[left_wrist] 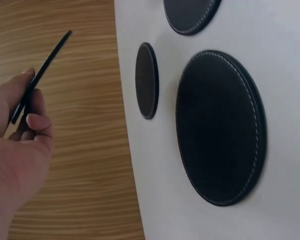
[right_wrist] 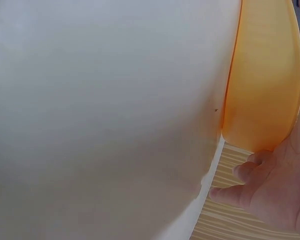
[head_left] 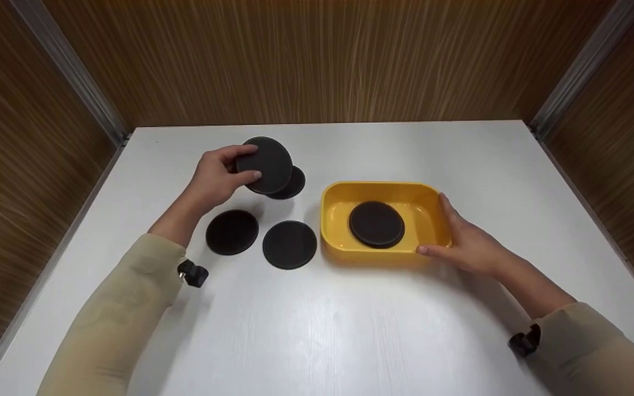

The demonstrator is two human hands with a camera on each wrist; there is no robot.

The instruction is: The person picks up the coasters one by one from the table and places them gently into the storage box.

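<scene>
A staged recording booth rather than a lived-in room: a bare white worktop (head_left: 317, 330) boxed in on 3 sides by wood-grain panels (head_left: 317, 60) joined with metal corner strips (head_left: 69, 71).

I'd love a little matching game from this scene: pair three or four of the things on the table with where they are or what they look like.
Things:
1. lifted disc
2. tray
3. disc in tray
4. right hand

Places or states:
A. yellow, on the white table
B. rests against the tray's near right corner
C. pinched in the left hand
D. lies flat inside the tray

Pairs: 1-C, 2-A, 3-D, 4-B
</scene>
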